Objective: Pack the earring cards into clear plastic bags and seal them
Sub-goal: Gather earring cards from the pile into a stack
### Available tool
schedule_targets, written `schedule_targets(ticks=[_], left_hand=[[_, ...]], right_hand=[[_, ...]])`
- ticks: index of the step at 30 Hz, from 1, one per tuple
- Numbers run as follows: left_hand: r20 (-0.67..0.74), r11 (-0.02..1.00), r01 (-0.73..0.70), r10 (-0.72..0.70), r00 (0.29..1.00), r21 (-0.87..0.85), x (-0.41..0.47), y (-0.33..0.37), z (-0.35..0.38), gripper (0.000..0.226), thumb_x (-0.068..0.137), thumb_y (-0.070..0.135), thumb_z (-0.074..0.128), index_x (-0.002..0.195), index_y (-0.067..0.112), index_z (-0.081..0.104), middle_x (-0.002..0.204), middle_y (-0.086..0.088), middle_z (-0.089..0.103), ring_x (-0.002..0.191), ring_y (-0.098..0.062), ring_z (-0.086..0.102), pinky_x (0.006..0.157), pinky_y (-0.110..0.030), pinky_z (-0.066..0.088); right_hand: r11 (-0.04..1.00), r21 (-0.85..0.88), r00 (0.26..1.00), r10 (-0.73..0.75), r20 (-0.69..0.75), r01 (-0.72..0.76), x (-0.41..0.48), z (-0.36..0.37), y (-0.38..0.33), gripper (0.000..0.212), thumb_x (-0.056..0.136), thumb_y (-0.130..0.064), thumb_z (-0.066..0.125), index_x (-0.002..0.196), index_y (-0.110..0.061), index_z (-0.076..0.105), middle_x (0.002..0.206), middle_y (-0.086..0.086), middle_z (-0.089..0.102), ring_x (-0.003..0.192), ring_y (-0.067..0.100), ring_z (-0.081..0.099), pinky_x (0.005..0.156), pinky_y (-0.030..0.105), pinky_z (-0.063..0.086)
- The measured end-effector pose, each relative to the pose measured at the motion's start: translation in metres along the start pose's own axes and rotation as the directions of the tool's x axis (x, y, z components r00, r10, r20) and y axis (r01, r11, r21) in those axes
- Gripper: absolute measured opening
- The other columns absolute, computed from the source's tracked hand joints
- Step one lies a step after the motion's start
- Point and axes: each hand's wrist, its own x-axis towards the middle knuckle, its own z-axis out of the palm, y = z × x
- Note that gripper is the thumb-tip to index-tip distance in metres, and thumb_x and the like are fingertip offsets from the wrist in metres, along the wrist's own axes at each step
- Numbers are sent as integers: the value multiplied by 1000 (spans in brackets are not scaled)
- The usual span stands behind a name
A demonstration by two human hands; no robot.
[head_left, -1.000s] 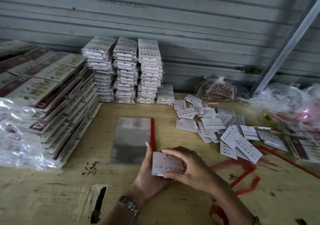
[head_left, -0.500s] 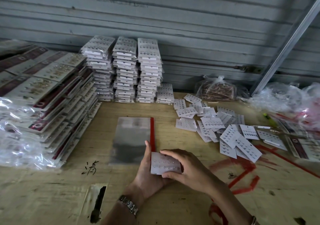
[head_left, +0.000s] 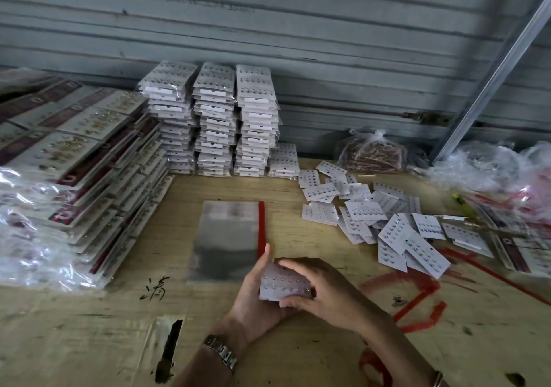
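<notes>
A small stack of white earring cards (head_left: 283, 283) is held between both hands at the near middle of the table. My left hand (head_left: 253, 294) cradles the stack from below and the left side. My right hand (head_left: 325, 291) grips it from the right, fingers curled over the top edge. Just beyond lies a flat pile of clear plastic bags (head_left: 226, 237) with a red seal strip along the right side. Loose earring cards (head_left: 387, 219) lie scattered to the right.
Three tall stacks of bagged cards (head_left: 214, 118) stand at the back by the shutter wall. Larger bagged packs (head_left: 74, 160) slope along the left. Plastic bags and wrap (head_left: 492, 172) crowd the right. A dark blade-like tool (head_left: 168, 348) lies at the near edge.
The card stack and both hands have shifted slightly left and nearer the clear bags; the right hand's fingers have slid further over the cards.
</notes>
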Motion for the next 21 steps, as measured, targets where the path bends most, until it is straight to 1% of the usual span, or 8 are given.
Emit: schedule_targets(ticks=[4, 7, 9, 11, 13, 15, 17, 21], left_hand=[[5, 999, -14, 14, 1000, -31, 1, -1, 0, 68, 90, 54, 64, 120, -7, 66, 119, -28, 64, 107, -39, 65, 91, -48, 53], [34, 998, -37, 39, 999, -58, 2, -1, 0, 70, 94, 56, 60, 128, -5, 60, 121, -27, 59, 108, -36, 59, 99, -48, 47], [54, 996, -29, 34, 998, -87, 3, -1, 0, 76, 95, 58, 58, 134, -7, 53, 122, -27, 56, 109, -35, 56, 105, -49, 39], [52, 994, -25, 30, 998, -106, 4, -1, 0, 81, 93, 59, 59, 138, -7, 46, 124, -27, 53, 110, -36, 55, 110, -50, 35], [52, 994, -24, 29, 998, -111, 5, 0, 0, 81, 92, 60, 61, 139, -5, 44, 123, -26, 53, 109, -35, 56, 111, -50, 34], [60, 992, -20, 28, 998, -124, 4, 0, 1, 81, 92, 61, 59, 138, -3, 43, 121, -25, 54, 107, -34, 57, 109, -50, 36], [66, 991, -19, 28, 997, -129, 3, 1, 3, 80, 92, 62, 58, 137, -2, 42, 119, -24, 56, 105, -33, 58, 106, -50, 39], [64, 989, -29, 39, 997, -144, 2, 0, 6, 81, 91, 63, 57, 137, -2, 43, 118, -24, 56, 103, -33, 58, 105, -50, 40]], right_hand=[[985, 172, 1000, -28, 14, 25, 4, -1, 3, 74, 79, -77, 54, 143, -45, 36, 135, -32, 47, 116, -8, 49, 93, 19, 48], [931, 360, 981, 16, -195, 56, 16, -6, 13, 49, 90, -55, 58, 132, -30, 56, 123, -22, 62, 81, 5, 67, 67, 20, 55], [922, 387, 914, 128, -385, 34, 28, -9, 27, 32, 93, -40, 59, 117, -18, 65, 101, -12, 71, 69, 3, 68, 61, 17, 52], [864, 498, 796, 348, -495, -69, 40, -9, 42, 23, 93, -30, 62, 98, -10, 71, 80, -7, 73, 60, -1, 65, 55, 15, 48], [675, 716, 668, 618, -414, -181, 54, -11, 52, 29, 92, -33, 65, 87, -5, 73, 72, -4, 72, 52, -3, 61, 50, 12, 44], [508, 805, 605, 757, -247, -306, 66, -13, 59, 38, 94, -41, 60, 86, -6, 72, 73, -7, 68, 61, -4, 57, 56, 14, 37], [387, 870, 595, 791, -144, -304, 78, -16, 62, 35, 96, -39, 56, 89, -7, 67, 76, -6, 68, 65, -2, 57, 59, 13, 36], [116, 978, 520, 854, -11, -171, 90, -22, 58, 17, 97, -21, 59, 94, -5, 64, 56, -3, 67, 30, -2, 48, 33, 13, 33]])
